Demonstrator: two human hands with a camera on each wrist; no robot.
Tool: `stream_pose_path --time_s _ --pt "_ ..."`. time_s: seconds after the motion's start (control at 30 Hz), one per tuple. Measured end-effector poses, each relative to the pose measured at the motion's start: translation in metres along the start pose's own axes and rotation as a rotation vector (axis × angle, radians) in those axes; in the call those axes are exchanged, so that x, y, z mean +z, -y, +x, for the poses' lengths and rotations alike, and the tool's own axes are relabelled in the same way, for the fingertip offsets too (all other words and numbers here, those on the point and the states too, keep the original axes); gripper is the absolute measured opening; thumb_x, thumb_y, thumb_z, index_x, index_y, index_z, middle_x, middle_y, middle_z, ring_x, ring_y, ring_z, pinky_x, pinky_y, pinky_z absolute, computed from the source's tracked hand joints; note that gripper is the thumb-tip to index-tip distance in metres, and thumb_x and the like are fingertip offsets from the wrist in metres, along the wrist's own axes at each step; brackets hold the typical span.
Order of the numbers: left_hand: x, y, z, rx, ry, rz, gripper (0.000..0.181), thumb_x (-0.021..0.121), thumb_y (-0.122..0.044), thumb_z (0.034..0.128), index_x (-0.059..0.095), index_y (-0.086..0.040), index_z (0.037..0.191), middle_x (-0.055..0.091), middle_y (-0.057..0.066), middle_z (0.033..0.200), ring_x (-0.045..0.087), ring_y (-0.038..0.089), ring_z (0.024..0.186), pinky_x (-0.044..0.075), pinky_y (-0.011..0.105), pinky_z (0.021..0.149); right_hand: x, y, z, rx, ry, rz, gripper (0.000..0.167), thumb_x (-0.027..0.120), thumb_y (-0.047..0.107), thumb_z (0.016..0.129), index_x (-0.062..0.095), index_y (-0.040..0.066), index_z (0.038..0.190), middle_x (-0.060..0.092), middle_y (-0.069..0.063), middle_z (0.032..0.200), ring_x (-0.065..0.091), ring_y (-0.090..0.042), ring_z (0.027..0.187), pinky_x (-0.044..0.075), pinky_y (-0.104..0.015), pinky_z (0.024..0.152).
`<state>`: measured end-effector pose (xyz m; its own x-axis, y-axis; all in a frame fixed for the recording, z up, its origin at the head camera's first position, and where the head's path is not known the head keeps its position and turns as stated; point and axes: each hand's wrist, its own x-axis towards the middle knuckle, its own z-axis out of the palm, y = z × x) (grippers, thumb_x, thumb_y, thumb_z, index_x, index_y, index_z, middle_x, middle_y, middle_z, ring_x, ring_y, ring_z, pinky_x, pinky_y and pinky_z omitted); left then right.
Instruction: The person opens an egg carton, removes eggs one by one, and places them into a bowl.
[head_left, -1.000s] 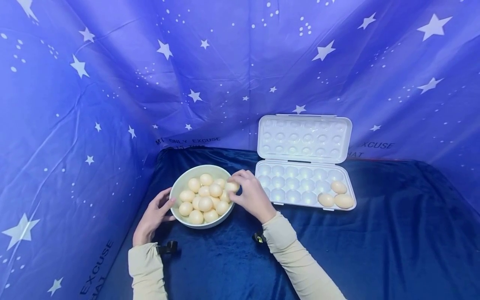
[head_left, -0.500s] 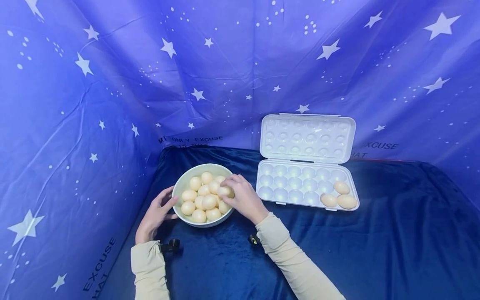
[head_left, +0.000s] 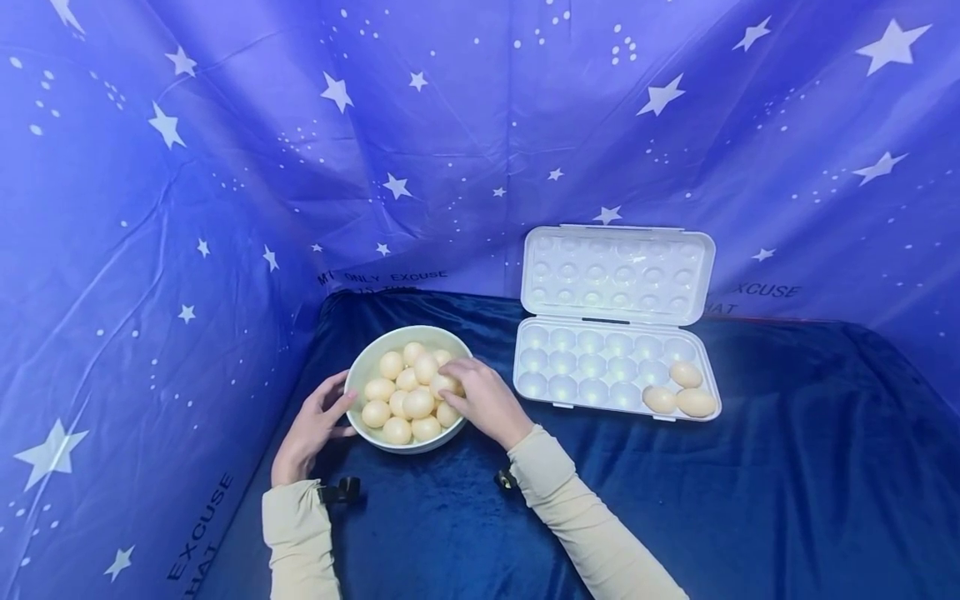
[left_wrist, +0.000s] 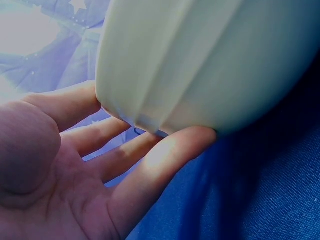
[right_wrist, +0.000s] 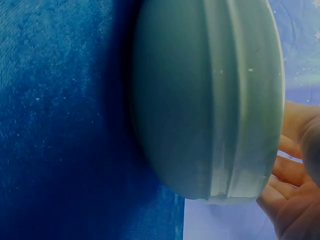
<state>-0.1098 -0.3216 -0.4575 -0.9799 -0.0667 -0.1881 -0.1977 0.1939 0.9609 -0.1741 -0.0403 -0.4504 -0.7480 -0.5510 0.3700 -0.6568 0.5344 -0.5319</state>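
In the head view, a pale green bowl (head_left: 362, 364) heaped with cream-coloured eggs (head_left: 396, 430) sits on the dark blue cloth. My left hand (head_left: 311, 429) is spread against the bowl's left side. The thumb touches the rim, and the fairly straight fingers lie along the outer wall, as the left wrist view shows. Over the bowl's right rim, my right hand (head_left: 486, 400) pinches an egg (head_left: 442, 384) between thumb and fingers, low among the others. Part of that egg is covered by the fingers. Only the bowl's outside and a hand at its rim show in the right wrist view.
An open white egg carton (head_left: 592, 392) stands to the right, its lid (head_left: 618, 279) tilted back against the starry blue curtain (head_left: 480, 108). Three eggs (head_left: 686, 375) lie in the carton's front right corner; its other hollows are bare. Blue cloth (head_left: 450, 525) covers the table.
My right hand has moved left and inward from the bowl's right rim with the egg. A neighbouring egg in the heap has shifted slightly. My left hand stays on the bowl.
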Motion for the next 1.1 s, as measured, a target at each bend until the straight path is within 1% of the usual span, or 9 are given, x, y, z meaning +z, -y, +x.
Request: stream_pose_path --time_s 0.13,0.33,0.57,0.77,0.87,1.1 --pt "0.0 -0.001 0.0 -0.003 0.001 0.005 0.055 0.052 -0.023 0.1047 0.032 -0.003 0.152 0.044 0.027 0.143 0.061 0.012 0.102 0.062 0.03 0.072 -0.001 0.001 -0.001 0.004 0.004 0.002 0.028 0.073 0.017 0.091 0.069 0.004 0.116 0.068 -0.012 0.12 0.061 -0.026 0.117 0.049 -0.039 0.105" --pt "0.0 -0.003 -0.001 -0.005 0.004 0.013 0.056 0.052 -0.025 0.1047 0.032 -0.004 0.153 0.044 0.027 0.144 0.06 0.018 0.107 0.062 0.031 0.073 -0.004 0.001 -0.002 -0.011 -0.01 0.002 0.028 0.072 0.017 0.092 0.069 0.004 0.116 0.068 -0.011 0.12 0.061 -0.025 0.116 0.05 -0.038 0.104" --pt "0.0 -0.002 -0.001 -0.008 0.01 0.032 0.058 0.052 -0.026 0.1049 0.029 -0.003 0.154 0.042 0.028 0.145 0.06 0.019 0.109 0.062 0.031 0.073 -0.014 -0.002 -0.006 -0.035 -0.056 0.007 0.023 0.071 0.015 0.093 0.07 0.003 0.112 0.069 -0.009 0.114 0.063 -0.023 0.109 0.054 -0.037 0.097" --pt "0.0 -0.003 -0.002 -0.013 0.006 0.036 0.057 0.051 -0.025 0.1051 0.03 -0.003 0.154 0.043 0.028 0.145 0.06 0.02 0.109 0.062 0.03 0.072 -0.027 -0.007 -0.015 -0.023 -0.093 -0.01 0.023 0.072 0.013 0.091 0.071 0.003 0.112 0.069 -0.007 0.113 0.063 -0.022 0.107 0.056 -0.036 0.092" --pt "0.0 -0.003 -0.002 -0.013 -0.001 0.03 0.056 0.052 -0.024 0.1049 0.031 -0.003 0.153 0.043 0.027 0.143 0.06 0.017 0.106 0.062 0.03 0.072 -0.034 -0.011 -0.02 -0.014 -0.114 -0.03 0.023 0.073 0.012 0.09 0.071 0.004 0.112 0.069 -0.007 0.111 0.063 -0.022 0.106 0.056 -0.036 0.091" --pt "0.001 -0.001 -0.001 0.007 -0.004 0.008 0.055 0.051 -0.022 0.1051 0.031 -0.001 0.152 0.042 0.029 0.144 0.06 0.002 0.095 0.062 0.029 0.071 -0.052 -0.023 -0.033 -0.002 -0.163 -0.064 0.02 0.073 0.011 0.09 0.071 0.004 0.109 0.068 -0.007 0.111 0.063 -0.024 0.107 0.055 -0.038 0.093"
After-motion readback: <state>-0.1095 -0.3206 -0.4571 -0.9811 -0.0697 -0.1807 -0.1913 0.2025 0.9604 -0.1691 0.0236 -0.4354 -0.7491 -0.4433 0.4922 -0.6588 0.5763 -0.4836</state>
